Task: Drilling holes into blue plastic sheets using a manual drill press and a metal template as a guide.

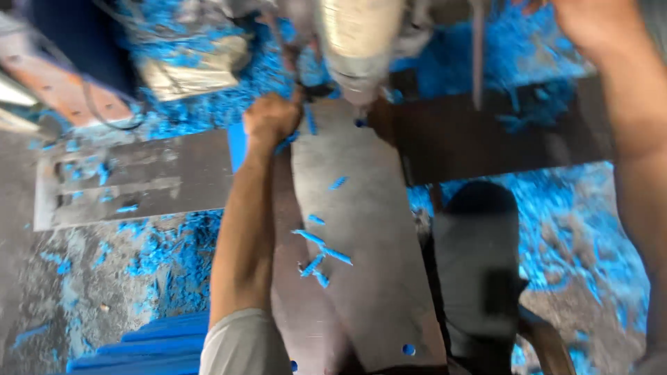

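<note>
Overhead, the left hand (271, 118) is fisted on one grey metal plate (361, 243) below the drill head (358, 42); the right hand (590, 21) is cropped, grip unclear.

Even daylight is filling the head view, leaving no hard shadows, while motion blur is smearing nearly everything. The blue shavings (323, 257) on the grey metal plate (368, 208) are streaking, and the pale machine head (358, 42) at the top is glaring slightly. The left hand (271, 118) and right hand (590, 21) are showing soft, unfocused outlines, and the corners are stretching.
</note>
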